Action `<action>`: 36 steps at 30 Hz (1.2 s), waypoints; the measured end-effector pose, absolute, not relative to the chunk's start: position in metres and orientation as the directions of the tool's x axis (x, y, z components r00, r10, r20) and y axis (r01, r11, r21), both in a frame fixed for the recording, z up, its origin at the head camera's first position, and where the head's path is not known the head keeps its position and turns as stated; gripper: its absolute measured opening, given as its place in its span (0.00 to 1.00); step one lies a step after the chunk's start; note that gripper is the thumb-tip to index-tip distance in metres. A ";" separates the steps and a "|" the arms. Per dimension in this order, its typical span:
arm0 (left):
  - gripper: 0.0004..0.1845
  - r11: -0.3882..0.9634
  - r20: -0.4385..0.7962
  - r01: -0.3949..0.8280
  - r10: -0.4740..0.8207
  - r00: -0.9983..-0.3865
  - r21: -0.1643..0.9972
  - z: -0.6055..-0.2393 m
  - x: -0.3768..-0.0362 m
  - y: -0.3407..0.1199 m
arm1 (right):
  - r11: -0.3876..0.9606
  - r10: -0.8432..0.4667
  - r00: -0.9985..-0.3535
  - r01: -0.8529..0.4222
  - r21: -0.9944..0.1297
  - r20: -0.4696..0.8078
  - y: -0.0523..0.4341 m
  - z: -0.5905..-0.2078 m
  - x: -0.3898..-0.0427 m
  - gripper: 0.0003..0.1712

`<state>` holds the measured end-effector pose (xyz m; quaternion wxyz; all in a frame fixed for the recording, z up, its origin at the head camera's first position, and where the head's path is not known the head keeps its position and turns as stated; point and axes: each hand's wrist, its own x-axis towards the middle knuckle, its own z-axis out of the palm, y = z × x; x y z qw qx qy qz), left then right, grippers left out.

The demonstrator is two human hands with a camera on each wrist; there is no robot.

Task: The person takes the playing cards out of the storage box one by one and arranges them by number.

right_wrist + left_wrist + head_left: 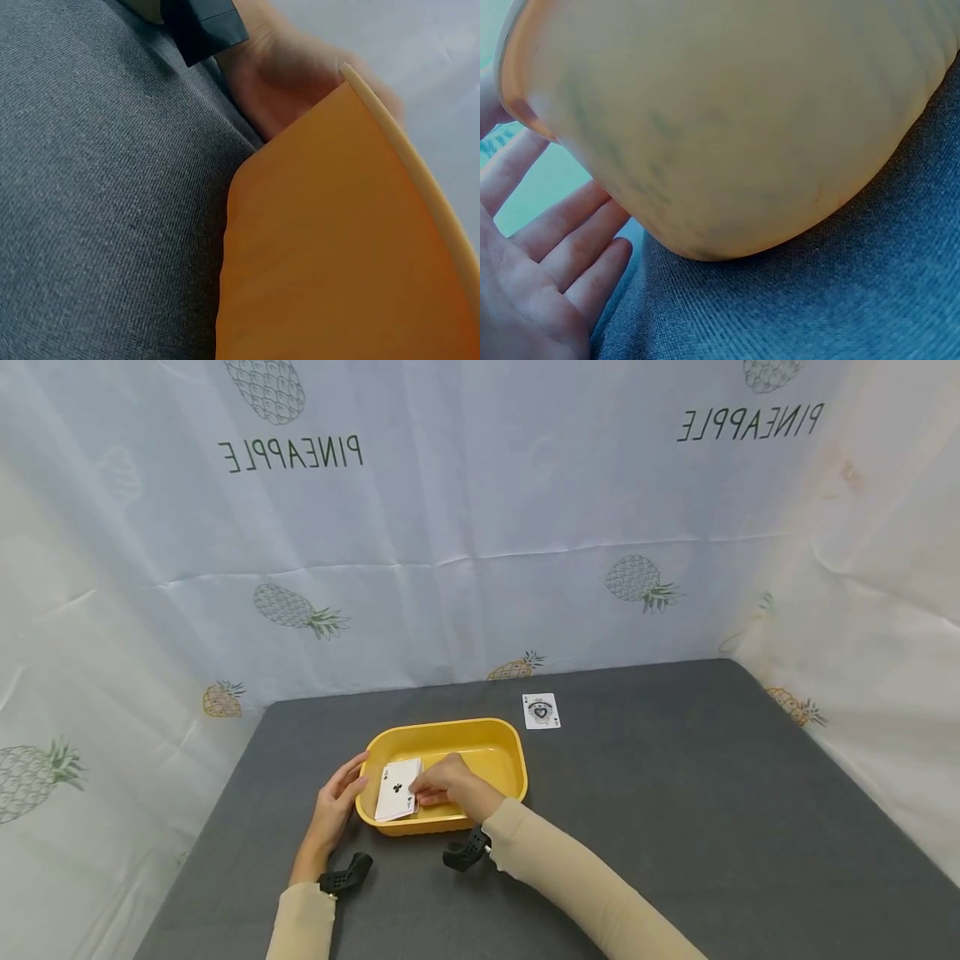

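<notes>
A yellow plastic tub [495,733] sits on the dark grey table [675,827]. Inside its left end lies a small stack of playing cards [396,788], top card face up. My right hand [444,787] reaches over the front rim and pinches the stack's right edge. My left hand [339,797] rests with straight fingers against the tub's left outer wall; in the left wrist view its fingers [551,247] lie beside the tub [720,120]. The right wrist view shows only the tub's outer wall [330,247] and part of the left hand [277,82].
A single face-up playing card [541,711] lies on the table behind the tub's right end. White pineapple-print sheets [480,527] wall the table at the back and both sides. Black wrist-camera mounts [345,875] sit at my sleeves.
</notes>
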<state>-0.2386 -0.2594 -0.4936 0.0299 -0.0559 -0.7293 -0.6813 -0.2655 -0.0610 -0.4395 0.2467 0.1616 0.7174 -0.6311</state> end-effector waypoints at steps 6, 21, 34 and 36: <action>0.27 0.085 0.106 0.110 0.050 -0.993 0.990 -0.493 -0.239 -0.261 | 0.224 -0.073 -0.837 0.517 -0.826 -0.543 -0.064 -0.440 -0.266 0.07; 0.27 0.084 0.100 0.104 0.045 -0.994 0.991 -0.492 -0.239 -0.261 | 0.172 -0.039 -0.834 0.537 -0.826 -0.550 -0.064 -0.441 -0.265 0.06; 0.27 0.073 0.090 0.094 0.062 -0.994 0.993 -0.490 -0.238 -0.259 | 0.169 0.037 -0.844 0.533 -0.829 -0.535 -0.056 -0.442 -0.268 0.08; 0.27 0.071 0.084 0.088 0.061 -0.995 0.994 -0.490 -0.239 -0.259 | 0.169 0.030 -0.847 0.527 -0.833 -0.530 -0.055 -0.441 -0.266 0.08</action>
